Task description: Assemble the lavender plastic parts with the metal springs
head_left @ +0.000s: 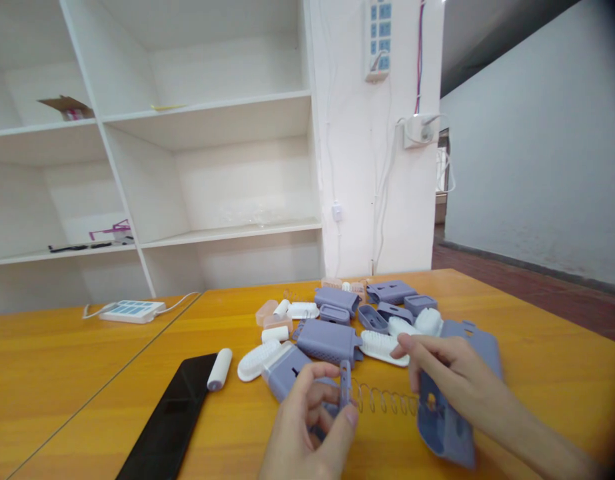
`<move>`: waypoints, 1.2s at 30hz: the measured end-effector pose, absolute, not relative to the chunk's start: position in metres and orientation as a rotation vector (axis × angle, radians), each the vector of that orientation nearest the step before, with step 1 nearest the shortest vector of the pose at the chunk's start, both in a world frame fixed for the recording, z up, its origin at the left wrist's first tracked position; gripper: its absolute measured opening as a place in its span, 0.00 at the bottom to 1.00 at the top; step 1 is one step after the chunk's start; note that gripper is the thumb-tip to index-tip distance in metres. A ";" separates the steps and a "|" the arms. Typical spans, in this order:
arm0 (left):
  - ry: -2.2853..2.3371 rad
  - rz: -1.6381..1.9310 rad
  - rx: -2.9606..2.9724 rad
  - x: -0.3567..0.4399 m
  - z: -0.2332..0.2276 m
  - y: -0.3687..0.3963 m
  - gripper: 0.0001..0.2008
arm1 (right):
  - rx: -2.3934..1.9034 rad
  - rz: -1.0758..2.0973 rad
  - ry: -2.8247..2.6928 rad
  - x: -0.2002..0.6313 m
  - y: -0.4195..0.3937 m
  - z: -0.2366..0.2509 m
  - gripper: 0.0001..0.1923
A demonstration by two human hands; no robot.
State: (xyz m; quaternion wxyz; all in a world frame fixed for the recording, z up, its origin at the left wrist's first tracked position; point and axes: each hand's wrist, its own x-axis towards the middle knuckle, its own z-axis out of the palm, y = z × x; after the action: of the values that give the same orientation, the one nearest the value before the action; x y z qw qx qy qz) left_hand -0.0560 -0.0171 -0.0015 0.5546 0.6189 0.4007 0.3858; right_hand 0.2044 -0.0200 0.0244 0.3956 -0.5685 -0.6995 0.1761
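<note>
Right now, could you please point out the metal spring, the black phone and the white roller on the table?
metal spring (387, 402): head view, middle coils, between the hands.
black phone (170, 419): head view, centre of its dark screen.
white roller (220, 369): head view, middle of its body.

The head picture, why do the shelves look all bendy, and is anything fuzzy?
Head view: the wide lens bends the white shelves near the edges; the corners go dark; the right hand and purple cover look a bit soft, and the black phone shines with glare.

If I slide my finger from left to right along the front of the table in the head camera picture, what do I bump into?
Black phone → white roller → left hand holding a small purple clip → metal spring → right hand on a big purple shell.
</note>
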 end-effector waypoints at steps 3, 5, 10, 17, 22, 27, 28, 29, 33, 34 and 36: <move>0.940 0.881 1.486 -0.054 -0.004 -0.018 0.28 | -1.463 0.686 -1.748 0.200 -0.020 0.018 0.32; 0.933 0.872 1.498 -0.052 -0.006 -0.018 0.27 | -1.467 0.818 -1.763 0.196 -0.021 0.013 0.31; 0.905 0.874 1.489 -0.056 -0.010 -0.019 0.32 | -1.466 0.835 -1.817 0.188 -0.021 0.004 0.30; 0.901 0.941 1.320 -0.060 -0.002 -0.024 0.38 | -1.457 0.257 -1.931 0.191 -0.024 0.018 0.28; 0.846 0.884 1.235 -0.063 0.004 -0.020 0.44 | -1.318 0.145 -2.042 0.186 -0.044 0.030 0.19; 0.761 0.844 1.192 -0.067 0.014 -0.012 0.43 | -1.053 -0.389 -2.128 0.175 -0.054 0.026 0.08; 0.741 0.842 1.178 -0.068 0.016 -0.011 0.43 | -1.047 -0.432 -2.118 0.174 -0.055 0.025 0.10; 0.723 0.841 1.163 -0.070 0.019 -0.010 0.42 | -1.059 -0.449 -2.106 0.173 -0.054 0.025 0.12; 0.701 0.868 1.106 -0.074 0.025 -0.009 0.39 | -1.195 -0.454 -2.028 0.177 -0.052 0.026 0.24; 0.711 0.883 1.096 -0.075 0.027 -0.009 0.38 | -1.237 -0.444 -2.014 0.180 -0.051 0.025 0.27; 0.741 0.916 1.084 -0.076 0.030 -0.010 0.36 | -1.306 -0.410 -2.012 0.184 -0.049 0.023 0.30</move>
State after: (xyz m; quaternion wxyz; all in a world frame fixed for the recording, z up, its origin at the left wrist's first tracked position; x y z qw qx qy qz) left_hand -0.0756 -0.0098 0.0298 0.6965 0.4860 0.3320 0.4104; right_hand 0.1844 -0.0493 0.0230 0.3465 -0.5035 -0.7755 -0.1581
